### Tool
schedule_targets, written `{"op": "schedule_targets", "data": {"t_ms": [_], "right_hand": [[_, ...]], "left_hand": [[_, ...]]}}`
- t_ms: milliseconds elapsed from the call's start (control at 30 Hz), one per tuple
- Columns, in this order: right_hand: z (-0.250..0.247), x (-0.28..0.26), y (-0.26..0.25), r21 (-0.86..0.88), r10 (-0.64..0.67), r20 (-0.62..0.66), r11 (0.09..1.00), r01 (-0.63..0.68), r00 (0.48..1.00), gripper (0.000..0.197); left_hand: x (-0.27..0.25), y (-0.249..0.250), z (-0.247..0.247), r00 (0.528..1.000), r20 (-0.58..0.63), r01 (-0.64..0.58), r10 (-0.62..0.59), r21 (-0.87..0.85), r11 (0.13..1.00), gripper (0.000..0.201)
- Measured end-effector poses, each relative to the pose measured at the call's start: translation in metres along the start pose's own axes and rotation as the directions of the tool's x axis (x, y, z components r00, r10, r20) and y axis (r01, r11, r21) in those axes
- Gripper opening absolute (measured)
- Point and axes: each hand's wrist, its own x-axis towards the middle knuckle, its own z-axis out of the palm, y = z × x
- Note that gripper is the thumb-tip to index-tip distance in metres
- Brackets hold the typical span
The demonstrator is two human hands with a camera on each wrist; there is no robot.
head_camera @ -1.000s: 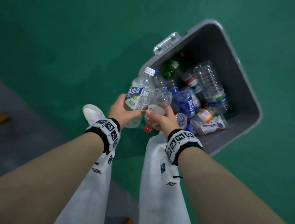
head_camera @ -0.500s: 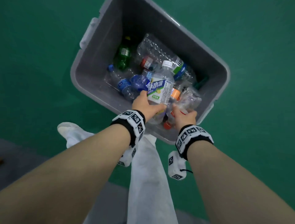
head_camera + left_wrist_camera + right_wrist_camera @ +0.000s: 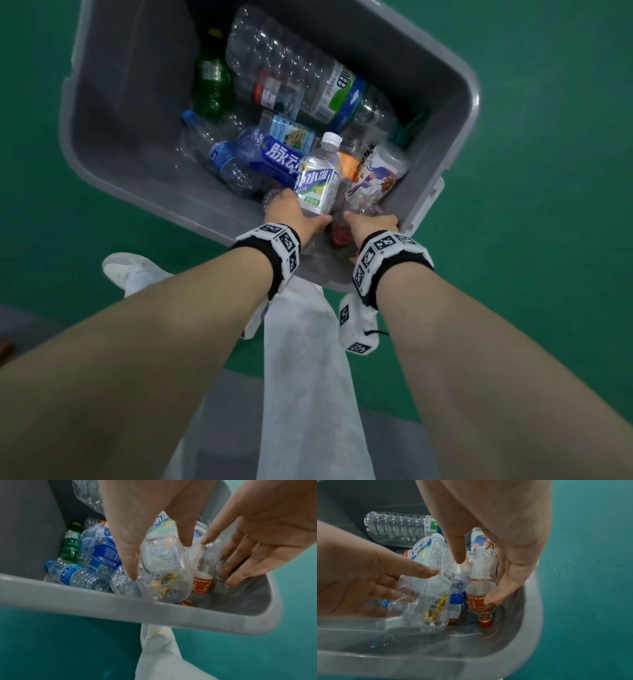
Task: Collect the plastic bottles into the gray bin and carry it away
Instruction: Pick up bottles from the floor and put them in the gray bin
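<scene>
**Two bottles lowered into the near corner of the bin**

The gray bin (image 3: 442, 113) sits on the green floor (image 3: 548, 240), open side up, so bottles can go in from above; it already holds a loose heap. Largest in it is the clear ribbed bottle (image 3: 284, 65) along the bin's far wall, lying flat where it settled. Lower, near the bin's closest rim, the left hand (image 3: 291, 214) holds the white-capped bottle (image 3: 318, 181) by its base, cap tilted away, its grip curled around the base. Beside it, in the bin's near corner, the right hand (image 3: 371, 222) has fingers curved loosely around the red-capped bottle (image 3: 481, 599), cap down, probably releasing it.
</scene>
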Motion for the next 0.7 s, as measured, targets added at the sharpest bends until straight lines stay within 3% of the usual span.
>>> {"op": "schedule_targets", "data": {"t_ms": [233, 333, 433, 533, 600, 700], "right_hand": [[-0.016, -0.016, -0.001, -0.134, -0.055, 0.003, 0.989, 0.055, 0.998, 0.066], [-0.019, -0.032, -0.003, -0.303, -0.185, -0.008, 0.937, 0.174, 0.983, 0.053], [-0.004, -0.052, -0.012, -0.421, -0.345, 0.122, 0.831, 0.363, 0.931, 0.029], [0.028, -0.071, -0.014, -0.492, -0.412, 0.294, 0.708, 0.506, 0.862, 0.008], [0.047, -0.079, -0.011, -0.502, -0.441, 0.347, 0.659, 0.561, 0.828, 0.017], [0.071, -0.087, 0.005, -0.548, -0.461, 0.380, 0.586, 0.597, 0.802, 0.050]], "left_hand": [[-0.005, 0.004, -0.017, 1.000, 0.022, -0.018, 0.016, 0.084, 0.996, 0.057], [-0.012, -0.005, -0.034, 1.000, 0.014, -0.006, 0.005, 0.099, 0.995, 0.052], [-0.017, -0.026, -0.052, 0.999, -0.045, 0.003, 0.007, 0.214, 0.977, 0.045], [-0.021, -0.061, -0.065, 0.987, -0.155, 0.010, 0.043, 0.328, 0.945, 0.047], [-0.023, -0.079, -0.070, 0.986, -0.144, -0.029, 0.087, 0.363, 0.931, 0.044], [-0.024, -0.108, -0.076, 0.985, -0.030, -0.141, 0.169, 0.416, 0.898, 0.043]]}}
